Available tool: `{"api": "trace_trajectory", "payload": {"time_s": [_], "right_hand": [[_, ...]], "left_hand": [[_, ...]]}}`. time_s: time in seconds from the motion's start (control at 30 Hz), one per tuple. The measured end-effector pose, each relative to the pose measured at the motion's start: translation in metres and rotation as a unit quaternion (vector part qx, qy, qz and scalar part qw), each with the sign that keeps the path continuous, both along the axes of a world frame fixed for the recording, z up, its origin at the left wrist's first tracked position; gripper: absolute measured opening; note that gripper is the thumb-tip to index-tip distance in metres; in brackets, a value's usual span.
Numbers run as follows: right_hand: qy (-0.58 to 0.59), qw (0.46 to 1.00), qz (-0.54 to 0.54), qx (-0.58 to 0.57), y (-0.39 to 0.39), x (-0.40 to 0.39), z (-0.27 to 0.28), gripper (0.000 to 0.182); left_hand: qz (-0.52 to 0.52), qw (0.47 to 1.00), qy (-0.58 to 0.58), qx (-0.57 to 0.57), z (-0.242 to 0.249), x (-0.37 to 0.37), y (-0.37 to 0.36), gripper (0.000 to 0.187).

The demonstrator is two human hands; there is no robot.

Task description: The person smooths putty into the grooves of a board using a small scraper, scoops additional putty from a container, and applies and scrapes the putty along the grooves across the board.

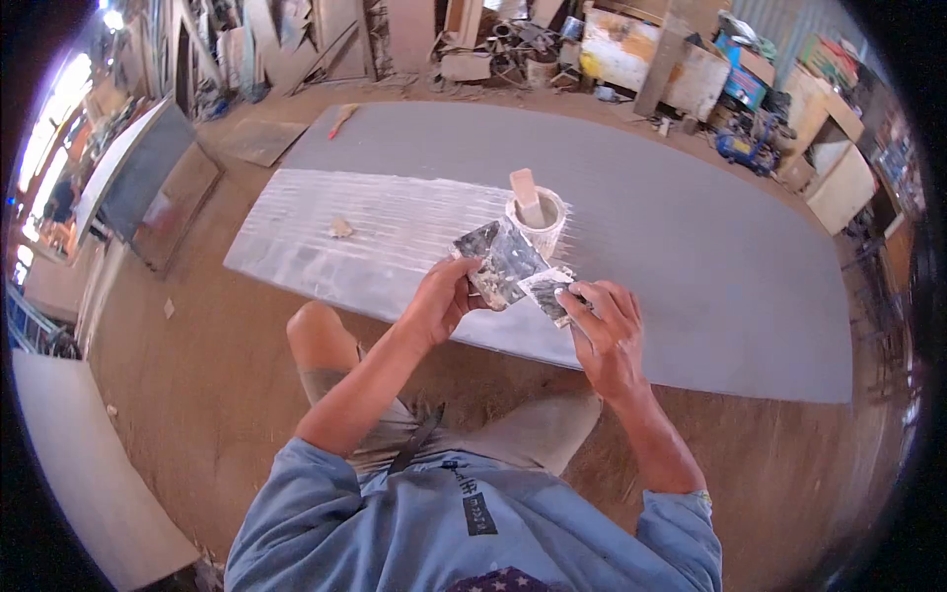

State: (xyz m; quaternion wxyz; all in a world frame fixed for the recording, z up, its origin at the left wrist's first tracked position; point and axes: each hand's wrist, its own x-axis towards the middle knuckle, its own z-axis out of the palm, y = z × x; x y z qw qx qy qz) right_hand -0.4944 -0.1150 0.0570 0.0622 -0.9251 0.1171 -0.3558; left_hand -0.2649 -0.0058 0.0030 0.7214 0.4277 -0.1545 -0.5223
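My left hand grips a dark, flat putty plate smeared with white paste. My right hand pinches a smaller putty scraper, also coated in paste, its edge against the plate's right corner. Both are held over the near edge of a large grey panel. White streaked paste covers the panel's left part. Just beyond my hands stands a white tub with a pale-handled tool leaning in it.
A small beige scrap lies on the streaked area. Near the panel's far left corner rests a brush with a red part. A blue compressor sits at the back right, and a dark cabinet-like box stands at left.
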Motion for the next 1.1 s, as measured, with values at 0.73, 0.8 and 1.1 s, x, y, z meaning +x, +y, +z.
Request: {"api": "trace_trajectory", "payload": {"time_s": [0.73, 0.8, 1.1], "right_hand": [[-0.14, 0.975, -0.112, 0.13, -0.059, 0.105, -0.073, 0.018], [-0.054, 0.895, -0.193, 0.399, -0.032, 0.097, -0.093, 0.024], [0.015, 0.875, -0.24, 0.42, -0.052, 0.131, -0.186, 0.052]], "left_hand": [[0.061, 0.997, 0.041, 0.021, -0.099, 0.086, 0.07, 0.025], [0.086, 0.994, 0.059, 0.033, -0.106, 0.085, 0.08, 0.027], [0.137, 0.988, 0.051, 0.055, -0.126, 0.095, 0.084, 0.028]]}}
